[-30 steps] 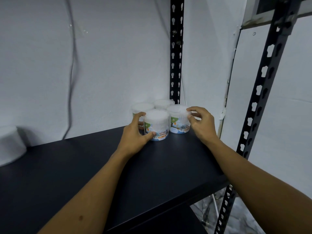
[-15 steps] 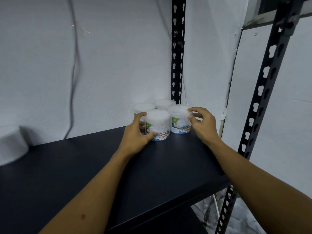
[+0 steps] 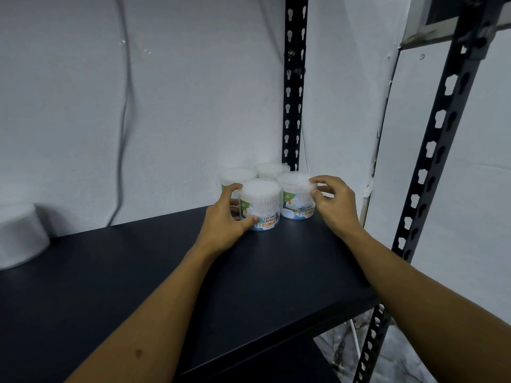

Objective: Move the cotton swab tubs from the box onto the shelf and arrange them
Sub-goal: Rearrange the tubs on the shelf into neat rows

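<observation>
Four cotton swab tubs (image 3: 260, 205) grouped two by two at far right corner of shelf (image 3: 166, 272), near rear upright (image 3: 293, 84). All upright, lids on, sides touching or nearly so.

Left hand (image 3: 224, 219) wrapped round front-left tub: thumb low across label, fingers curled behind. Right hand (image 3: 334, 205) at front-right tub (image 3: 296, 197), fingertips pinching its rim and upper wall on right side. Both tubs seated on shelf, not lifted. Box not in view.

Judged step: squaring up the cluster; placement of these four looks done.

Risks:
- Tubs light, smooth-walled; uneven push from one hand could skew the row or tip a front tub into the rear pair.
- Right-hand pinch sits high on the wall; sideways pressure there would tilt rather than slide the tub.
- Cluster close to right edge of shelf; overshoot to the right could send a tub off beside front upright (image 3: 442, 134).
- Squeeze near rim might loosen a lid.

White roll-like object (image 3: 19, 236) at far left edge, well apart.
</observation>
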Demonstrator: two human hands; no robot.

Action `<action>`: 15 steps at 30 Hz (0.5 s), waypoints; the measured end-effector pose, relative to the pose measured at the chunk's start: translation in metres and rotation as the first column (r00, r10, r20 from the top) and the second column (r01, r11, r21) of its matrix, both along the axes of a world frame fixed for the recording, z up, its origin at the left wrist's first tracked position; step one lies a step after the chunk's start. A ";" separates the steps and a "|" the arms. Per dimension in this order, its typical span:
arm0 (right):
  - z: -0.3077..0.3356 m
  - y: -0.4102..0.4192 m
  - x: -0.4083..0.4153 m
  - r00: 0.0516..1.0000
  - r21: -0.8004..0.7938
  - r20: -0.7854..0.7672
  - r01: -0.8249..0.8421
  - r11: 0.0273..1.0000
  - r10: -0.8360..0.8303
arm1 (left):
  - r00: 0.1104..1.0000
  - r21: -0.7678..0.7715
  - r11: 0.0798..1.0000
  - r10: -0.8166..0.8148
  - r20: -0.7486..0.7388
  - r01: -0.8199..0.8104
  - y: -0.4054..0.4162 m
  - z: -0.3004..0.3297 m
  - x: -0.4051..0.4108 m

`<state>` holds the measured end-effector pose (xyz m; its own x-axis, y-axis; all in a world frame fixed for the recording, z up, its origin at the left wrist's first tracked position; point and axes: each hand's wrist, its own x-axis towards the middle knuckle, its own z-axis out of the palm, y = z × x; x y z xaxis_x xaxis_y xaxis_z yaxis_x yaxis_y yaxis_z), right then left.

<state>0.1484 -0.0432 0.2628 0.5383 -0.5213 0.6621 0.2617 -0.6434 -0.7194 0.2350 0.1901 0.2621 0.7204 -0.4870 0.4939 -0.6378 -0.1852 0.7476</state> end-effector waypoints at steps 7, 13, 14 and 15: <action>0.001 0.001 -0.004 0.999 0.029 -0.042 0.027 0.999 -0.025 | 1.000 0.016 1.000 0.014 -0.011 -0.014 0.002 0.002 -0.005; 0.002 0.005 -0.019 0.975 0.071 -0.191 0.131 0.989 -0.115 | 0.994 0.024 0.996 0.092 -0.054 -0.091 0.010 0.001 -0.012; 0.002 0.007 -0.023 0.961 0.057 -0.245 0.149 0.987 -0.130 | 0.992 0.055 0.992 0.116 -0.049 -0.114 0.013 0.001 -0.013; 0.002 0.009 -0.027 0.947 0.044 -0.290 0.158 0.986 -0.139 | 0.989 0.091 0.986 0.141 -0.046 -0.137 0.015 0.000 -0.013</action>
